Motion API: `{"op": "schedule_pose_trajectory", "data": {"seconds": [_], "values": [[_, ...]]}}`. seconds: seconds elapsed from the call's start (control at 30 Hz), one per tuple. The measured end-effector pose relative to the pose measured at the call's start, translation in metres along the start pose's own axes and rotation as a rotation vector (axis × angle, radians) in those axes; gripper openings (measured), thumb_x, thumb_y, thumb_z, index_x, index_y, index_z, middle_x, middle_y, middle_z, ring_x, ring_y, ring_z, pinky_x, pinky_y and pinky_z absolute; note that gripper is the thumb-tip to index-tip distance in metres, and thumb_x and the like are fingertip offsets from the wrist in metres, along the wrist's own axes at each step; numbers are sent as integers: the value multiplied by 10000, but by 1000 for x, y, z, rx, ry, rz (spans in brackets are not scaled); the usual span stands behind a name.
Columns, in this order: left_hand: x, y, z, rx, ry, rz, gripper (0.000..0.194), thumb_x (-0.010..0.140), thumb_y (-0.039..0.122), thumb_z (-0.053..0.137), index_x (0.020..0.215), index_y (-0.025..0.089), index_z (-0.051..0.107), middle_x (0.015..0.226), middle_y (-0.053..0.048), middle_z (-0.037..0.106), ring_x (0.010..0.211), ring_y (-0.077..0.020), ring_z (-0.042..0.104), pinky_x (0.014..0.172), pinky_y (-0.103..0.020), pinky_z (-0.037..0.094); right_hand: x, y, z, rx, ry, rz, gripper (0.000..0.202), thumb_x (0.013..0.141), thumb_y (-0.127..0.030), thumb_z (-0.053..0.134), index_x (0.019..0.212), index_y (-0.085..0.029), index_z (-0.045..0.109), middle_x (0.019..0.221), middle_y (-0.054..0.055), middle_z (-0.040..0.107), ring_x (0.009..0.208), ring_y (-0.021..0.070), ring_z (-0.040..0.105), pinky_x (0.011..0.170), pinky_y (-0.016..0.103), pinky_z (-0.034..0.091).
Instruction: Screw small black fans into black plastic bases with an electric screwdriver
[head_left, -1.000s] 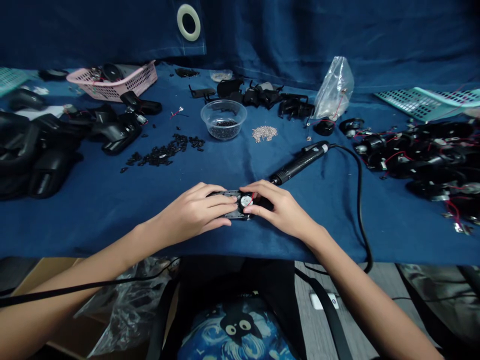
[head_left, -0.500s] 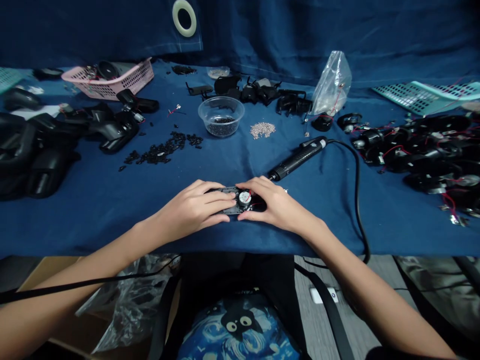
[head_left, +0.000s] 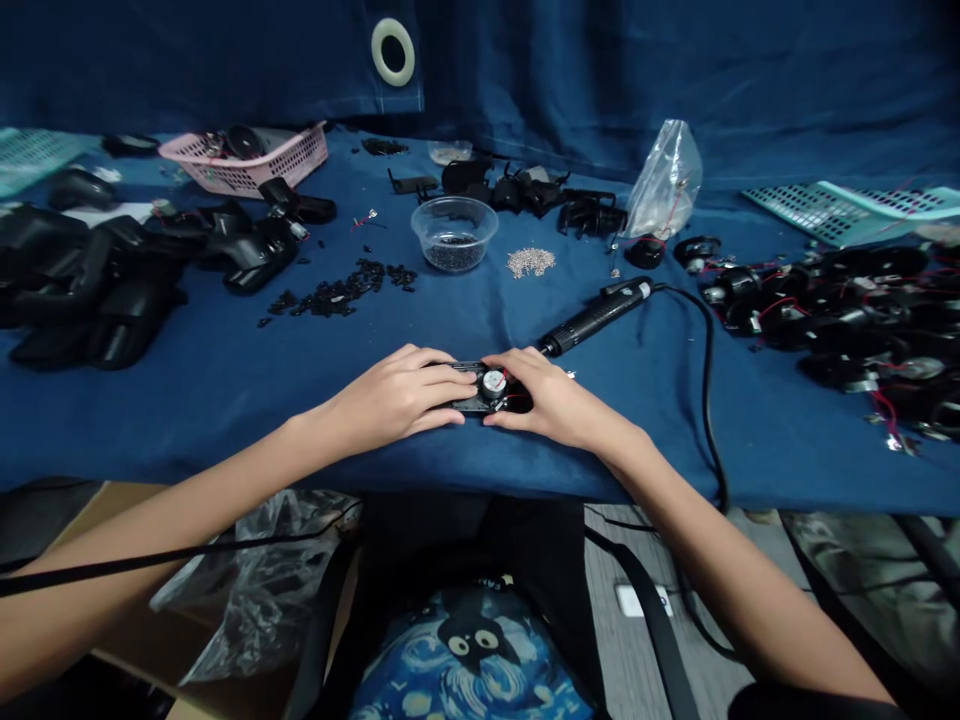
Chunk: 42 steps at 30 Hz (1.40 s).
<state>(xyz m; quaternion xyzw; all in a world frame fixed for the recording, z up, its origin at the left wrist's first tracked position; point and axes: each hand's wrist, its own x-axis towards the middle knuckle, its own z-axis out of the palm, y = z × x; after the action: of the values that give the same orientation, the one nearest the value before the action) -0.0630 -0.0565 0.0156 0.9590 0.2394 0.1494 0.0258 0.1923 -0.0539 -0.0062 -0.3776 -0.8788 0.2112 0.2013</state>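
Observation:
A black plastic housing (head_left: 470, 404) lies on the blue cloth near the front of the table. Set in it is a round motor (head_left: 495, 383) with a pale top and red wires. My left hand (head_left: 401, 395) grips the housing's left end, fingers laid over its top and thumb along the near edge. Around the right end, my right hand (head_left: 551, 398) has its thumb and fingers on the near and far edges, hiding much of that end. Just beyond my right hand rests a black electric screwdriver (head_left: 596, 318), its tip close to the fingers.
A clear bowl (head_left: 454, 235) holds small dark screws; silver screws (head_left: 531, 262) and small black parts (head_left: 337, 290) lie in piles. Black housings (head_left: 127, 270) crowd the left. Wired black assemblies (head_left: 832, 300) cover the right. The screwdriver's cable (head_left: 711, 400) runs off the table's front edge.
The view has shifted slightly, so the table's things sit a little further right. Both hands keep their hold on the housing, with little visible movement.

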Motion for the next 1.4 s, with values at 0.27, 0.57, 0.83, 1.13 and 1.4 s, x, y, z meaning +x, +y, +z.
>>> {"op": "schedule_pose_trajectory", "data": {"seconds": [0.27,0.57,0.83,1.13,1.4], "values": [[19,5,-17,-47,-94,-56,339,957,443,524,1110,166,647,1173,-79,667,1204,-248,512,1014,-398,344,-3,-4,-6,249,-3,85,846,731,-526,738,1435,-203,398,1285,107,563,1124,232,558,1004,421,464],[68,-9,-24,-254,-274,9,231,968,333,493,1100,265,670,1071,-15,631,949,-158,597,864,-262,405,2,60,-51,42,675,900,901,672,-641,722,1313,-63,464,706,84,629,786,276,658,820,435,508],[44,-5,-27,57,-79,-463,204,878,379,559,839,184,606,780,-37,660,656,-186,591,580,-274,341,32,85,-54,365,770,1027,863,624,-255,783,1378,-100,392,479,-82,505,424,169,537,514,318,508],[25,0,-19,92,-15,-445,438,915,552,509,1086,158,593,1037,-98,660,933,-262,607,811,-371,416,15,78,-67,864,973,886,231,751,-361,653,723,-176,516,484,-44,474,371,74,464,345,176,396],[21,-10,-14,-125,-178,-292,592,829,477,687,1293,156,507,1200,-103,593,1092,-259,577,937,-369,426,20,66,-61,976,954,815,258,747,-375,668,721,-185,496,528,-50,474,398,67,479,357,168,387]]}}
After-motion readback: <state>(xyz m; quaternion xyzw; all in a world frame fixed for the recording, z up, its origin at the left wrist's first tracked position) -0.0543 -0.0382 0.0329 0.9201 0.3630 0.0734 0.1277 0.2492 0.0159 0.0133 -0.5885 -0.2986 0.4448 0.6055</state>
